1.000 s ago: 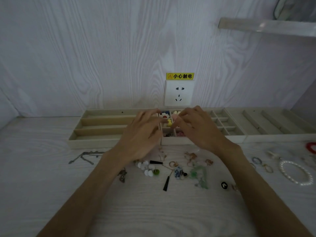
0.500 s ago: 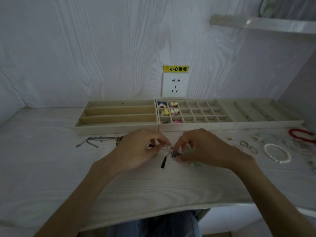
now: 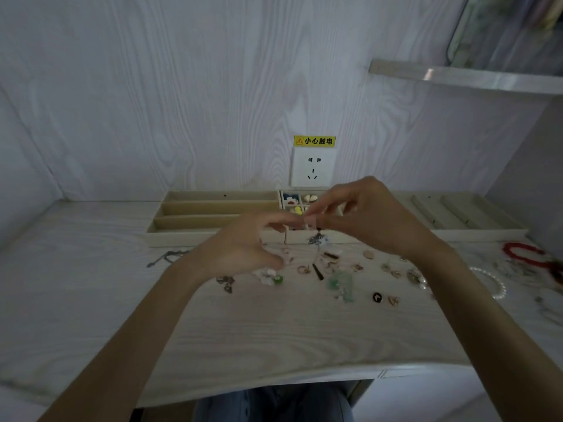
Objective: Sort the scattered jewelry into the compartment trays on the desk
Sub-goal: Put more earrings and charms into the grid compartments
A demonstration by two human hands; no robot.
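Both hands are raised above the desk in front of the small-grid tray. My right hand pinches a small dangling earring that hangs below its fingertips. My left hand meets it with thumb and finger pinched at the same piece; motion blur hides the exact grip. Several grid cells at the tray's left hold small pieces. Scattered jewelry lies on the desk below the hands. A long-slot tray stands to the left, another slotted tray to the right.
A pearl bracelet and a red bracelet lie at the desk's right. A grey chain lies at the left. A wall socket sits behind the trays. A shelf juts out at upper right.
Both hands dropped from the grid tray to the scattered pile, picked up a small dangling piece, and have now lifted it up toward the grid tray.
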